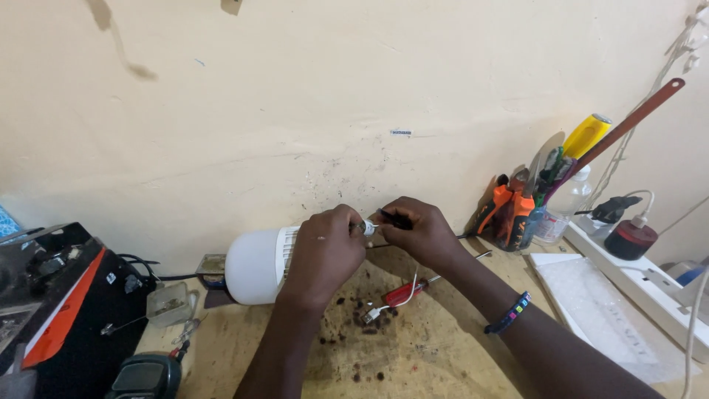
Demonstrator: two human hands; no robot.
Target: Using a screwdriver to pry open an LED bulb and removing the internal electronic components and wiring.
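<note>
Hands met over the middle of the wooden workbench (443, 347), close to the cream wall (295, 96). The left hand (323, 251) was wrapped around the ribbed neck of a large white LED bulb (255, 264), whose dome pointed left and whose metal screw base (367, 227) stuck out to the right, between the two hands. The right hand (418, 230) was pinched on a thin dark tool (394, 218), its tip set at the bulb's base; what kind of tool it was could not be told. A beaded bracelet (509, 314) circled the right wrist.

Just below the hands, a red-handled screwdriver (404, 292) lay on the bench beside a thin white wire (384, 307), among dark crumbs of debris. Left of the bulb sat a small clear plastic box (170, 303), and beyond it a black-and-orange case (63, 310) and a dark meter (148, 377) at the bottom edge. To the right, a tool holder (528, 214) stood against the wall, crowded with orange-handled pliers and a yellow-handled tool. A white power strip (650, 284) ran along the right side with a plug seated in it.
</note>
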